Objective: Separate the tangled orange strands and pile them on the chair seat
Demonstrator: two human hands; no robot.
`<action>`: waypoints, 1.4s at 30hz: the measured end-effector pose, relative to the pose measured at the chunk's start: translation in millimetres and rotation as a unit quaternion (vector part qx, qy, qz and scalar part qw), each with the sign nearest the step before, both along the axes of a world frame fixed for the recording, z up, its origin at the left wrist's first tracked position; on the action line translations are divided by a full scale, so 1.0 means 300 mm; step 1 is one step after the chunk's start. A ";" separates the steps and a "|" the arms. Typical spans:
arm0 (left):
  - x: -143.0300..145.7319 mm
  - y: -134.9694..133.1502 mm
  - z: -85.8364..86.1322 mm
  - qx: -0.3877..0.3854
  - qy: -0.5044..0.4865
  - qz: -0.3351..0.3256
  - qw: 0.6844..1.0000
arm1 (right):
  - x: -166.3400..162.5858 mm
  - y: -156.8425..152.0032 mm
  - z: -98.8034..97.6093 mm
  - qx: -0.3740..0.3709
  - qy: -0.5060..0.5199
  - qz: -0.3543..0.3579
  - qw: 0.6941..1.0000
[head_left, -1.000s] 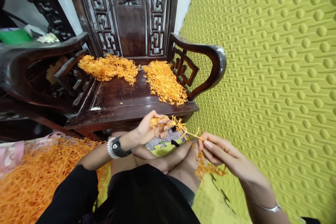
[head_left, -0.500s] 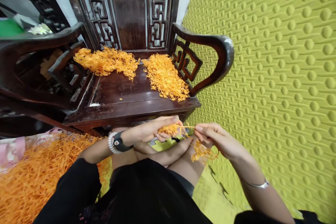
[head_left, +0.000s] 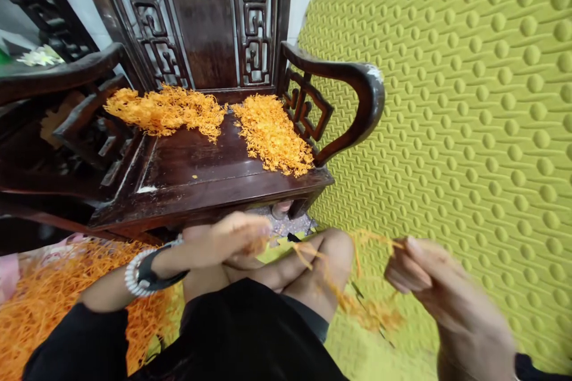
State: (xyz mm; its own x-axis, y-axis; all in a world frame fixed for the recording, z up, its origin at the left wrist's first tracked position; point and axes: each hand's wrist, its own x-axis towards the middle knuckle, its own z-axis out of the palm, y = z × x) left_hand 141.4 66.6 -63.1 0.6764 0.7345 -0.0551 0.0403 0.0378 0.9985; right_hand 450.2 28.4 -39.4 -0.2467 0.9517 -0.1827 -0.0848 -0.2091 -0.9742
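Observation:
My left hand [head_left: 235,237] is closed on a small clump of orange strands [head_left: 259,244] above my crossed legs. My right hand [head_left: 422,277] is blurred by motion at the lower right; its fingers pinch a strand, and a tangle of orange strands [head_left: 366,309] hangs below it. Thin strands stretch between the two hands. Two heaps lie on the dark wooden chair seat [head_left: 192,169]: a left heap [head_left: 165,110] and a right heap [head_left: 270,137].
A big mass of orange strands [head_left: 49,303] lies on the floor at my left. The carved chair's armrest [head_left: 344,80] curves out toward the green studded floor mat [head_left: 469,119] on the right. White flowers [head_left: 40,58] lie at the far left.
My right hand has pulled away to the right and down, drawing strands out from the clump in my left hand. The left hand dropped slightly. The view shifted a little.

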 end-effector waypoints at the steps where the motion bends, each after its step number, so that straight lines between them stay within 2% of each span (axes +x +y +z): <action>1: 0.023 0.030 -0.001 -0.024 -0.053 0.038 0.998 | -0.005 0.010 -0.003 0.004 0.017 -0.012 1.000; 3: 0.075 0.100 -0.001 -0.069 -0.153 0.116 0.979 | -0.015 0.030 -0.007 0.008 0.053 -0.042 0.998; 6: 0.115 0.219 0.006 -0.117 -0.252 0.200 0.940 | 0.011 0.026 -0.002 -0.012 0.091 -0.082 0.992; 8: 0.094 0.308 0.006 -0.123 -0.306 0.265 0.906 | 0.059 -0.001 0.003 0.002 0.119 -0.151 0.981; 10: 0.051 0.408 -0.005 -0.097 -0.322 0.332 0.881 | 0.113 -0.030 0.005 0.034 0.144 -0.234 0.961; 12: 0.017 0.517 -0.031 -0.036 -0.266 0.380 0.885 | 0.151 -0.044 0.004 0.059 0.158 -0.284 0.944; 14: 0.016 0.624 -0.066 0.061 -0.145 0.405 0.900 | 0.158 -0.038 0.000 0.073 0.167 -0.296 0.938; 16: 0.046 0.711 -0.101 0.169 0.018 0.380 0.909 | 0.141 -0.019 -0.005 0.084 0.176 -0.287 0.938; 19: 0.115 0.767 -0.133 0.276 0.231 0.301 0.883 | 0.097 0.006 -0.014 0.086 0.189 -0.257 0.944; 21: 0.158 0.739 -0.131 0.320 0.279 0.297 0.855 | 0.070 0.013 -0.017 0.091 0.187 -0.234 0.950; 23: 0.194 0.660 -0.115 0.368 0.237 0.313 0.843 | 0.045 0.016 -0.018 0.107 0.186 -0.208 0.954; 26: 0.234 0.503 -0.086 0.402 0.104 0.270 0.869 | 0.005 0.030 -0.016 0.135 0.204 -0.167 0.955; 28: 0.250 0.436 -0.078 0.403 0.060 0.227 0.884 | -0.025 0.045 -0.013 0.141 0.220 -0.141 0.955; 30: 0.254 0.435 -0.083 0.416 0.073 0.233 0.876 | -0.054 0.059 -0.013 0.140 0.232 -0.122 0.955; 34: 0.224 0.558 -0.120 0.428 0.159 0.340 0.822 | -0.079 0.073 -0.019 0.137 0.249 -0.117 0.952; 36: 0.209 0.581 -0.150 0.432 0.162 0.361 0.810 | -0.062 0.072 -0.027 0.139 0.253 -0.136 0.948; 38: 0.210 0.530 -0.202 0.441 0.131 0.328 0.825 | -0.026 0.069 -0.038 0.147 0.247 -0.163 0.944; 40: 0.230 0.413 -0.289 0.421 0.101 0.255 0.864 | 0.021 0.066 -0.052 0.158 0.235 -0.196 0.939; 42: 0.258 0.262 -0.406 0.366 0.099 0.187 0.906 | 0.070 0.061 -0.069 0.164 0.228 -0.237 0.930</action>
